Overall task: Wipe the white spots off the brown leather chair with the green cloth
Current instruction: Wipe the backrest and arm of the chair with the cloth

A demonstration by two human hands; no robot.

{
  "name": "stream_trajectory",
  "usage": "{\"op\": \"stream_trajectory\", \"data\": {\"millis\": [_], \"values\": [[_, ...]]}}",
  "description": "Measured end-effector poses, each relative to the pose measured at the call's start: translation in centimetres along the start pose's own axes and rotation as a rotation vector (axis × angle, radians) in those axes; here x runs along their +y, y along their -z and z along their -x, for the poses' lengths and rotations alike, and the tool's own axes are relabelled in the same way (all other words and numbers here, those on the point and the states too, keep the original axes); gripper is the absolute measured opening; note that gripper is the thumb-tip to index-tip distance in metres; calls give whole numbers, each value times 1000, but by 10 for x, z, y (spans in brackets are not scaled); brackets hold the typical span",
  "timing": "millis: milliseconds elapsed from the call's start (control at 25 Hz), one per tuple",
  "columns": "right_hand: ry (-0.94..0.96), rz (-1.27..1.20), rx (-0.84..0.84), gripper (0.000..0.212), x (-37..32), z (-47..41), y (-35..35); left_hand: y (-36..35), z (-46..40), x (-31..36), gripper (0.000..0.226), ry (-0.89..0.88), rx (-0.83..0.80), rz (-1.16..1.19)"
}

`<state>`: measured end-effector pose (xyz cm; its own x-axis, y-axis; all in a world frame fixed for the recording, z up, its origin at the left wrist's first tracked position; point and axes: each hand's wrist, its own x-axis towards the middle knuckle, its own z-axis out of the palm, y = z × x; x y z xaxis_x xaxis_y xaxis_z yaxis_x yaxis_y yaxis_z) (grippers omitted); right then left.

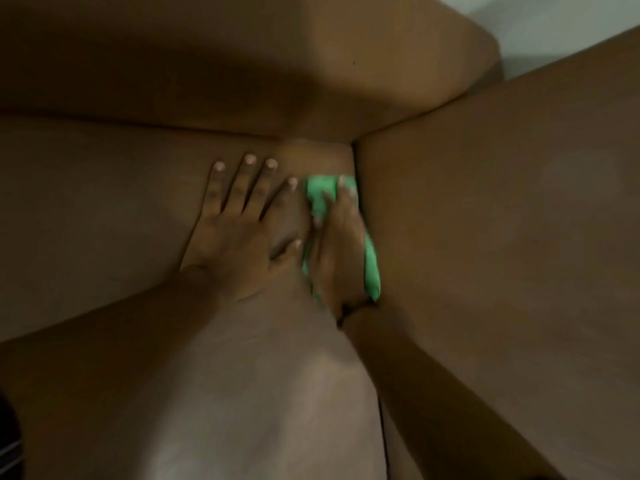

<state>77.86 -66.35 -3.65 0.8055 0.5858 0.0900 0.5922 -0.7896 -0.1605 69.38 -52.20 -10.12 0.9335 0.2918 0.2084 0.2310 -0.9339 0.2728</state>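
Note:
The brown leather chair (104, 209) fills the view, its seat cushion under both hands. My right hand (337, 244) presses the green cloth (320, 192) onto the seat, close against the right armrest (502, 220), near the back corner. The cloth bunches out from under the fingers and again beside the wrist. My left hand (235, 223) lies flat on the seat just left of the cloth, fingers spread, holding nothing. The frame is blurred and dim; I cannot make out any white spots.
The chair's backrest (242, 64) rises across the top and meets the armrest in the corner. A pale wall (571, 26) shows at the top right. Something dark sits at the bottom left edge (8, 441).

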Motion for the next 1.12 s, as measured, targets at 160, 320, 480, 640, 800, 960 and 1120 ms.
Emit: {"op": "stream_trajectory", "data": {"millis": [160, 320, 480, 640, 800, 960, 1120], "values": [[-27, 85, -126, 55, 13, 54, 12, 13, 0, 2, 93, 20, -61, -17], [-103, 107, 17, 55, 2, -9, -16, 7, -3, 2, 93, 13, -76, -39], [-131, 140, -60, 59, 6, 63, -5, 21, 0, 1, 94, -17, -172, 26], [-155, 156, -181, 66, 3, 100, 10, 42, 19, -8, 92, -55, -251, 15], [-168, 216, -21, 58, 4, 49, -17, 26, 22, -10, 88, -88, -161, -25], [-205, 229, -140, 57, -5, 148, -3, 37, 46, -12, 85, -74, -212, 51], [-713, 49, -134, 58, -24, 188, 2, 58, 114, -20, 81, -143, -190, -21]]}}
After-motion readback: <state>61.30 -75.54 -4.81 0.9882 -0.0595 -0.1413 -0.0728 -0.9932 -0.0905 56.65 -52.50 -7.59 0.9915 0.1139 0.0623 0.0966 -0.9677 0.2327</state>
